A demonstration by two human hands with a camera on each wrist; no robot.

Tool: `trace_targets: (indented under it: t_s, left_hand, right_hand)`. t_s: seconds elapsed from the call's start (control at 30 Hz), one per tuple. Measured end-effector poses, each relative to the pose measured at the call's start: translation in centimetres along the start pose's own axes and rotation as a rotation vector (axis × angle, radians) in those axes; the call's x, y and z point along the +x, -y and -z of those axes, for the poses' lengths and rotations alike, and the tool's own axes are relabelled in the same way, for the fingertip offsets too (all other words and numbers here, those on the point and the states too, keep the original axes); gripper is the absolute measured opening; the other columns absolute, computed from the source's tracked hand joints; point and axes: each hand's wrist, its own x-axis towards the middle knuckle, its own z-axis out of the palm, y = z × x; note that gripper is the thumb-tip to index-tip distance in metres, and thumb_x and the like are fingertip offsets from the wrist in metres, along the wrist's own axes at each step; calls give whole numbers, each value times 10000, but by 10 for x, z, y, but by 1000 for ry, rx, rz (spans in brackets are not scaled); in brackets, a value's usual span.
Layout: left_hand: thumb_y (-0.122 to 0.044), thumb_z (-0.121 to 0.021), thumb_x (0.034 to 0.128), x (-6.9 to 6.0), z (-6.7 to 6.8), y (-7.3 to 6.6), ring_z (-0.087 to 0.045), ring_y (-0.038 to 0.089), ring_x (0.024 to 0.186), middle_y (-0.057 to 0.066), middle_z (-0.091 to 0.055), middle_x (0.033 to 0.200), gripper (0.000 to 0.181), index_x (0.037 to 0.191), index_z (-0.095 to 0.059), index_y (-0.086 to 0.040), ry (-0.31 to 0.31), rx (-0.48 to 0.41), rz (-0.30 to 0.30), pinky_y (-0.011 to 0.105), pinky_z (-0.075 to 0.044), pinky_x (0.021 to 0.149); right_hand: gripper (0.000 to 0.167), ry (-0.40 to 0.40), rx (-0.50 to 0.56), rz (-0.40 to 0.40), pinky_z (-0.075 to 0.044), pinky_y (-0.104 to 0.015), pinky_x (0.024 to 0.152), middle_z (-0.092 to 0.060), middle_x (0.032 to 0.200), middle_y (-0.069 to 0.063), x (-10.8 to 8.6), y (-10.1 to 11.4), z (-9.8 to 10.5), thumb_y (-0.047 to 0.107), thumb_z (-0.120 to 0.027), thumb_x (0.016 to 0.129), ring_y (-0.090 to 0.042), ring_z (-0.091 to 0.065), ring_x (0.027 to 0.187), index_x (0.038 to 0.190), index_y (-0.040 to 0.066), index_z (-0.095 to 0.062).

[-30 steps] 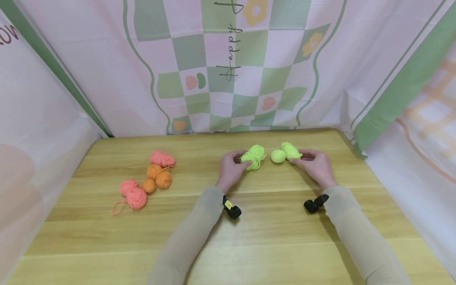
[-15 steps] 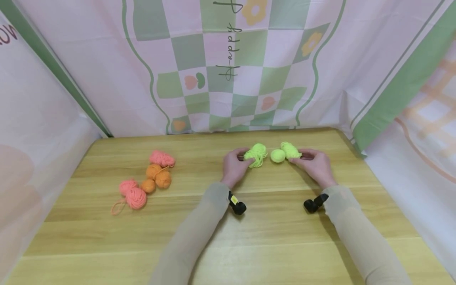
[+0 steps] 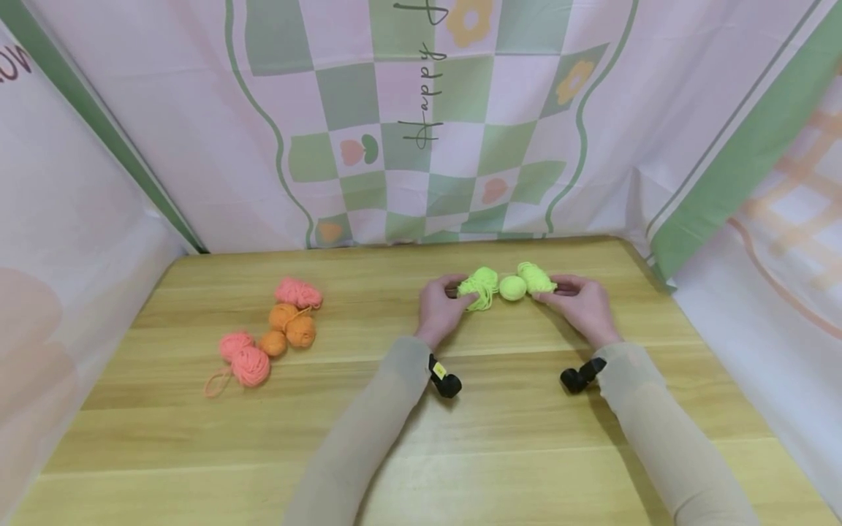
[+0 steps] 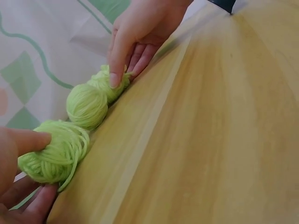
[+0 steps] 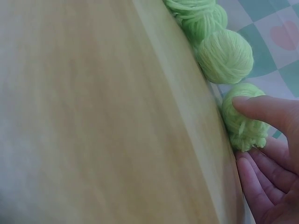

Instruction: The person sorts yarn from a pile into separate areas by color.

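Three green yarn balls point(image 3: 512, 288) in one row

Two beige sleeves point(image 3: 365, 431), each with a black wrist camera point(image 3: 450, 386). One coral yarn pair point(image 3: 250, 365), looped strand trailing, at left on the wooden tabletop point(image 3: 513, 446); orange yarn cluster point(image 3: 300, 331) just beyond; coral bundle point(image 3: 299, 292) past that. Left hand point(image 3: 441, 308): thumb and fingers pinch the loose-stranded left ball point(image 3: 483, 281). Right hand point(image 3: 584, 305): thumb and fingers pinch the right ball point(image 3: 536, 277). Middle ball point(image 3: 512, 288): free of fingers, just beside both; contact uncertain. Patterned cloth point(image 3: 408, 95) behind, at the far edge. Step in hand, as judged: closing up the row. Next move, as judged, calls for easing both grips without snagging strands.
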Motion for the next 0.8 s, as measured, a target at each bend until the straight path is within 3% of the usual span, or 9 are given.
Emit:
trace_targets:
  t_s: [0.17, 0.4, 0.8]
  left_hand:
    - [-182, -841, 865, -1, -3, -1, -672, 167, 974, 65, -714, 1129, 430, 1256, -707, -61, 40, -36, -23, 236, -548, 844]
    - [-152, -829, 874, -4, -6, -6, -683, 183, 971, 78, -708, 1122, 433, 1268, -689, -39, 65, -92, -27, 234, -558, 831]
    - [-166, -821, 881, -9, -8, -8, -671, 139, 912, 56, -708, 1122, 421, 1263, -689, -49, 119, -77, -36, 227, -557, 802]
  right_hand:
    - [718, 5, 2, -6, -496, -292, 899, -646, 1259, -225, -1, 1, 0, 441, -823, 860, -328, -625, 1123, 1378, -4, -603]
    - [702, -3, 4, 8, -485, -196, 831, -653, 1244, -230, -1, 2, 0, 422, -827, 861, -333, -631, 1109, 1366, -15, -609]
    - [722, -6, 9, 12, -481, -189, 822, -655, 1235, -245, -1, 3, 0, 430, -838, 848, -339, -635, 1099, 1361, -23, -610]
